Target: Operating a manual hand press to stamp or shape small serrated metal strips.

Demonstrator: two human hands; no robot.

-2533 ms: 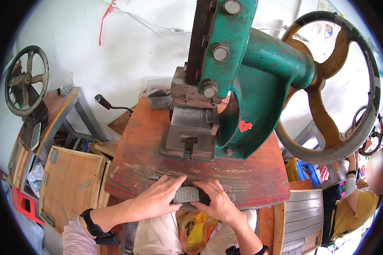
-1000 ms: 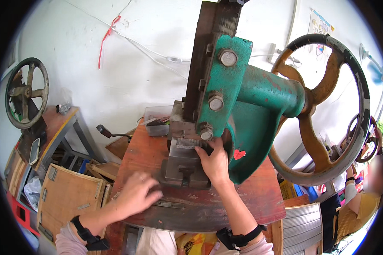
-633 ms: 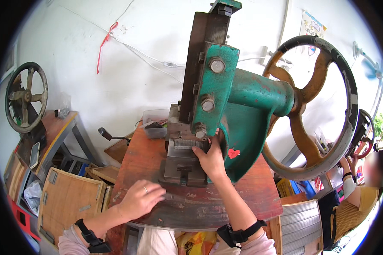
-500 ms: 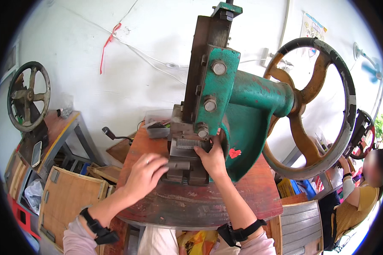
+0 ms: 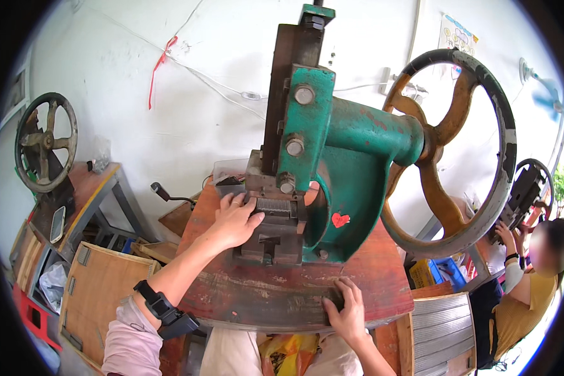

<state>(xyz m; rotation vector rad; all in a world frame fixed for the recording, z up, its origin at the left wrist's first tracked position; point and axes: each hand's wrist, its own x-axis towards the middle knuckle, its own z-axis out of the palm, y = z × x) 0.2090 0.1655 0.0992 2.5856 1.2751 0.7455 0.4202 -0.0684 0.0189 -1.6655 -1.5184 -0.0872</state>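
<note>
– White wall (image 5: 200, 144) at the far side. Start at the left.

– Spoked handwheel (image 5: 46, 143) at far left, above a bench. Phone (image 5: 57, 224) at the left, slanted. Nearer, a wooden tray (image 5: 103, 297) with small metal pieces on its board.

– Left hand?

– Left hand (image 5: 235, 222) reaches in over the reddish wooden table (image 5: 250, 301), palm down, fingers parted and bent. Its fingertips are at the left end of a ridged metal piece (image 5: 274, 205). Contact appears likely; whether they pinch it, I cannot tell.

– Position of that piece?

– Flat on the metal bed (image 5: 272, 235) of the green press (image 5: 370, 131), beneath its upright slide. It is immediately right of the left hand, and far and left of the right hand, well apart from it.

– Right hand?

– Right hand (image 5: 348, 313) is at the table's near edge, fingers curved, beside a small dark block (image 5: 334, 298) partly hidden by them. Whether the grip is firm cannot be determined.

– Remaining items to the right?

– Large brown-spoked wheel (image 5: 437, 147), mounted on the press. Below it and nearer, a wooden-framed tray (image 5: 405, 341) of grey ridged strips (image 5: 442, 332). At far right, a co-worker (image 5: 523, 301) in a yellow top, hands raised to another machine (image 5: 521, 197).
</note>
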